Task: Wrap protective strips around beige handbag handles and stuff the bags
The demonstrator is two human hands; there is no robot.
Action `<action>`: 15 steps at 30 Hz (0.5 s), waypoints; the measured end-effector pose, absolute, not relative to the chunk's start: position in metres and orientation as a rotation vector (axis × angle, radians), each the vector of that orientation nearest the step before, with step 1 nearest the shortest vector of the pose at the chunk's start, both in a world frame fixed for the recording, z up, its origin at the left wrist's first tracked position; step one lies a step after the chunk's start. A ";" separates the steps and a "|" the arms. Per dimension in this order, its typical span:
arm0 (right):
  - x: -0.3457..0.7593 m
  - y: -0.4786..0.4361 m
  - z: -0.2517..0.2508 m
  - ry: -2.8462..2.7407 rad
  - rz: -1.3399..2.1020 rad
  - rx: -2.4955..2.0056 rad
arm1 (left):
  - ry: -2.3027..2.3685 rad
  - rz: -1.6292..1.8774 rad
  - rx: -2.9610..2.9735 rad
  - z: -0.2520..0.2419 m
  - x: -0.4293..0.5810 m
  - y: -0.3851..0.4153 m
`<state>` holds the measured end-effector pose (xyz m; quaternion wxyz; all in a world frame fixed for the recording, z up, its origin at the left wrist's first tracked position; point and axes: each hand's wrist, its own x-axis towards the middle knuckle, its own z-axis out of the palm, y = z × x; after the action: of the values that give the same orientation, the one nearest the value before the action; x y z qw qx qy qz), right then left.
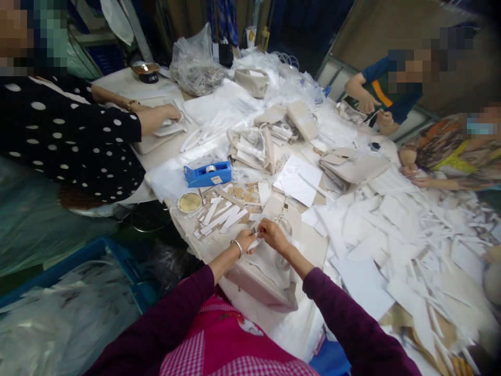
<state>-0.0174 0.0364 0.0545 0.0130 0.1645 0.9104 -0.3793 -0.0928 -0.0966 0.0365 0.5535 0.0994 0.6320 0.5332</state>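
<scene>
A pale beige handbag (260, 284) lies at the table's near edge, right in front of my body. Above its far side my left hand (246, 240), with a bracelet at the wrist, is closed on a small whitish piece, too small to name. My right hand (272, 235) pinches at the same spot, its fingertips nearly touching the left ones. White paper strips (223, 216) are spread to the left of my hands, beside a round tin (190, 202) and a blue tape dispenser (208, 174).
More beige bags (250, 149) and a flap bag (354, 164) lie farther back. White paper scraps (391, 235) cover the right side. A blue bin (117, 250) of plastic stands lower left. A person's hand (168, 112) works at left; two people sit at right.
</scene>
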 end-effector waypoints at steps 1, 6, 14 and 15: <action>-0.021 0.038 0.056 2.805 -1.180 0.506 | 1.498 1.239 0.257 0.036 -0.093 -0.097; -0.033 0.046 0.061 2.699 -1.139 0.497 | 1.562 1.191 0.337 0.035 -0.094 -0.097; -0.043 0.057 0.063 2.552 -1.138 0.420 | 1.659 1.116 0.380 0.025 -0.094 -0.096; -0.044 0.057 0.065 2.534 -1.123 0.392 | 1.666 1.108 0.376 0.024 -0.094 -0.095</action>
<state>-0.0438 0.0573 0.0651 0.1705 0.1380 0.8920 -0.3954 -0.0943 -0.0955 0.0236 0.5252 0.1573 0.6965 0.4630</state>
